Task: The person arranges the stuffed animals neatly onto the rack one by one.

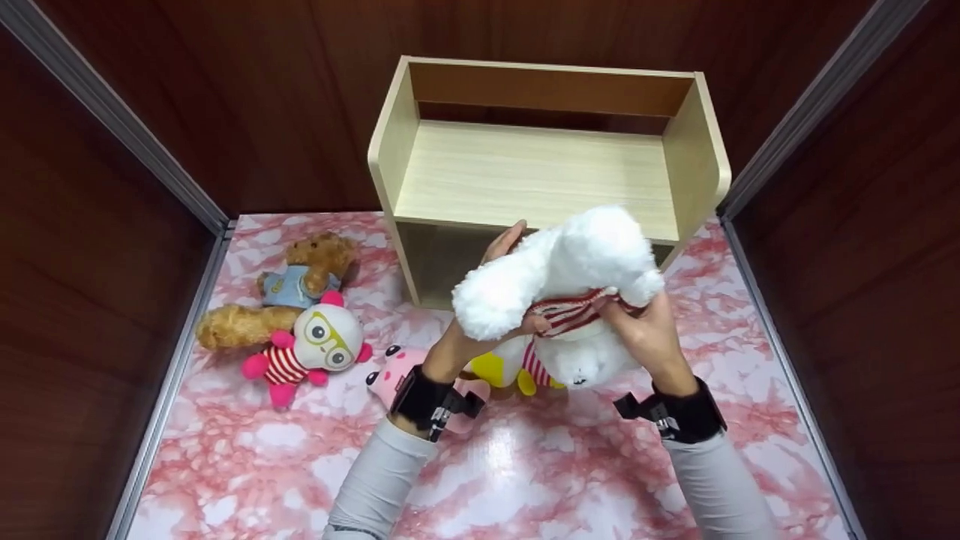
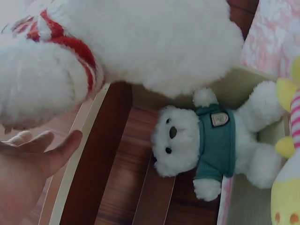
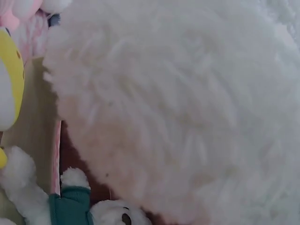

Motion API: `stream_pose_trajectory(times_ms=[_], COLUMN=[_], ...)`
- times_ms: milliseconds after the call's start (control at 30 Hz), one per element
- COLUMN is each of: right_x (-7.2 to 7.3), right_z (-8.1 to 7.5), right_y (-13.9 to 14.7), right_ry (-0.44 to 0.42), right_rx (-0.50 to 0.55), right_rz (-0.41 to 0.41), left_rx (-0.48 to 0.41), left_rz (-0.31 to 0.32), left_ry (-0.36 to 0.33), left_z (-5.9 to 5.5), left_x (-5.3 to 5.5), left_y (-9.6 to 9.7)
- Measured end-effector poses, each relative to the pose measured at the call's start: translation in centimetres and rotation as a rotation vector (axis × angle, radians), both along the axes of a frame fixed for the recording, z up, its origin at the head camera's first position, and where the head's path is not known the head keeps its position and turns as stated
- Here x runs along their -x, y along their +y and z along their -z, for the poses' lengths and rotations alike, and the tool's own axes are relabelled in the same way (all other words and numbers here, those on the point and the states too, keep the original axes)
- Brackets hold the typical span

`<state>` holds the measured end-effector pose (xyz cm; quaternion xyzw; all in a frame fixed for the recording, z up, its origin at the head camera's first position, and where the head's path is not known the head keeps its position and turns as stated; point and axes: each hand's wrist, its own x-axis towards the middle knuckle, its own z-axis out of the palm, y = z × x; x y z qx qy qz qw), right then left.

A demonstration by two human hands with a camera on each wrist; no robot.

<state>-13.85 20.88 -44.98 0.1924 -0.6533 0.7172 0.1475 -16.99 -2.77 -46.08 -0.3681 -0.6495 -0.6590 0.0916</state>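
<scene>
A white plush toy [image 1: 600, 255] with a red-and-white striped knit garment [image 1: 574, 313] is held in the air in front of the shelf, its head low and limbs up. My left hand [image 1: 456, 351] holds one side, thumb on the garment and fingers behind; in the left wrist view its fingers [image 2: 61, 150] are fairly straight beside the fur. On the other side my right hand [image 1: 651, 336] grips the toy by the garment's edge. White fur [image 3: 187, 108] fills most of the right wrist view, where the right hand is hidden.
The pale wooden shelf [image 1: 540, 165] stands against the back wall. Inside it sits a white bear in a green sweater [image 2: 218, 140]. On the marbled floor lie a brown bear [image 1: 289, 289], a panda [image 1: 326, 337], a pink spotted plush [image 1: 397, 371] and a yellow-and-white plush [image 1: 517, 367].
</scene>
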Motion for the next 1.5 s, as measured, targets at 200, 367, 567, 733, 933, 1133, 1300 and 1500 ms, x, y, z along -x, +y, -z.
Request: stream_pose_trajectory(times_ms=[200,367,567,733,933,1133,1300,1500], right_x=[0.7,1.0,1.1,1.3,1.5,1.4,1.1,0.6], right_z=[0.2,0.2,-0.1,-0.2,-0.1,0.2,1.1,3.0], right_y=[-0.4,-0.5,-0.7,-0.9,-0.7,0.1,0.4,0.3], right_ry=[-0.037,-0.055,-0.105,-0.123,-0.055,0.050,0.099,0.080], right_rx=[-0.033,-0.052,-0.057,-0.115,-0.157,-0.111,-0.009,0.105], right_rz=[-0.021,-0.022,-0.029,-0.030,-0.052,-0.016,-0.007,0.003], left_rx=[-0.103,-0.118,-0.187,-0.261,-0.308,-0.320,-0.320,-0.298], left_rz=[0.062,0.027,0.000,-0.020,-0.218,-0.435,-0.442,-0.321], left_ry=[-0.025,0.018,0.071,0.078,0.078,0.003,-0.238,-0.626], left_z=[0.0,0.2,0.3,0.5,-0.5,1.8,2.2,2.1], left_x=[0.4,0.5,0.7,0.6,-0.4,0.0,-0.8,-2.1], left_y=[0.0,0.0,0.2,0.3,0.1,-0.7,-1.4,-1.4])
